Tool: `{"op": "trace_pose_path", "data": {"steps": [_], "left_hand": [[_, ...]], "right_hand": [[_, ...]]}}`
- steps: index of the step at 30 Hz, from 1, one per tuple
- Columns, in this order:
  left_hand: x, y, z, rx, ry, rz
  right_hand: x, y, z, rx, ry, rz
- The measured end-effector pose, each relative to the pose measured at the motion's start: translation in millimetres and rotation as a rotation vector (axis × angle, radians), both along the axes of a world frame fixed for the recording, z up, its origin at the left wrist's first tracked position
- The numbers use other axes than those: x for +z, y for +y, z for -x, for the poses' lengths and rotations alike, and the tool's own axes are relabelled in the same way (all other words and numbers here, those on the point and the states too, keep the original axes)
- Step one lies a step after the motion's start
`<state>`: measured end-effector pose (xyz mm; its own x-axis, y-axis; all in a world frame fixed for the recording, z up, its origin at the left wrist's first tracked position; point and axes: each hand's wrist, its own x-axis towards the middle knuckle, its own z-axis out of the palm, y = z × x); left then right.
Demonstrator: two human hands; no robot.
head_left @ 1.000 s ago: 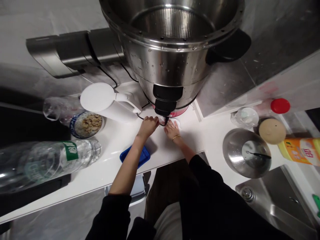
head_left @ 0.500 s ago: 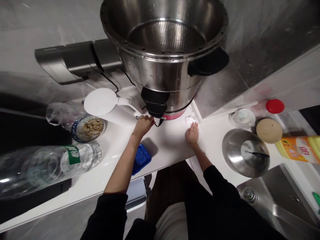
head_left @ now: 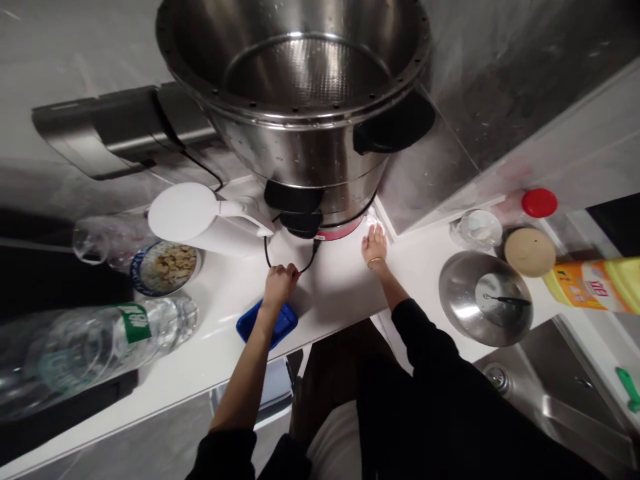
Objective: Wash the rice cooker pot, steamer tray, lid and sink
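Observation:
My left hand [head_left: 281,285] is closed around a black power cord [head_left: 309,262], lifting a loop of it off the counter in front of the cooker. The cord runs up to the base of a tall stainless steel steamer pot [head_left: 310,157] with black handles and a red base [head_left: 341,230]. Flat on the counter to the right of that base, my right hand [head_left: 375,245] presses a crumpled white wipe [head_left: 371,217], which shows past the fingertips. Under my left forearm lies a blue tray [head_left: 284,324].
To the left stand a white kettle [head_left: 183,212], a bowl of pale pieces [head_left: 169,267] and a large clear bottle [head_left: 95,343]. Right of my hands are a steel bowl [head_left: 457,300], a tan round lid [head_left: 530,252], a yellow bottle [head_left: 595,283] and the sink [head_left: 555,373].
My left hand has drawn the cord toward me, away from the cooker base. My right hand and the wipe have slid farther back beside the base. The view has shifted slightly.

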<state>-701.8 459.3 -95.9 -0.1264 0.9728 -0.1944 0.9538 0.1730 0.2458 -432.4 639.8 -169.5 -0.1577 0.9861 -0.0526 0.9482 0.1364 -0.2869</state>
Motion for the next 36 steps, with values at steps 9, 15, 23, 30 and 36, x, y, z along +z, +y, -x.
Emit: {"op": "trace_pose_path", "data": {"steps": [9,15,23,30,36], "left_hand": [[-44.3,-12.6,-19.1,0.082,-0.012,0.016],[-46.0,-10.3,-24.9,0.121,-0.026,0.027],[-50.8,-6.0,-29.6,0.161,-0.055,0.028],[-45.9,-4.7,-31.1,0.141,-0.049,-0.027],[-44.9,-9.4,-47.1,0.098,-0.059,-0.197]], "right_hand": [[29.1,-58.7,23.6,0.39,0.142,0.071],[14.7,-62.6,129.5,0.623,0.025,0.059],[-15.3,-73.8,75.1,0.414,-0.022,0.091],[-4.0,-28.6,-21.2,0.201,0.118,-0.126],[-13.9,-18.7,2.5,0.058,-0.106,-0.035]]}}
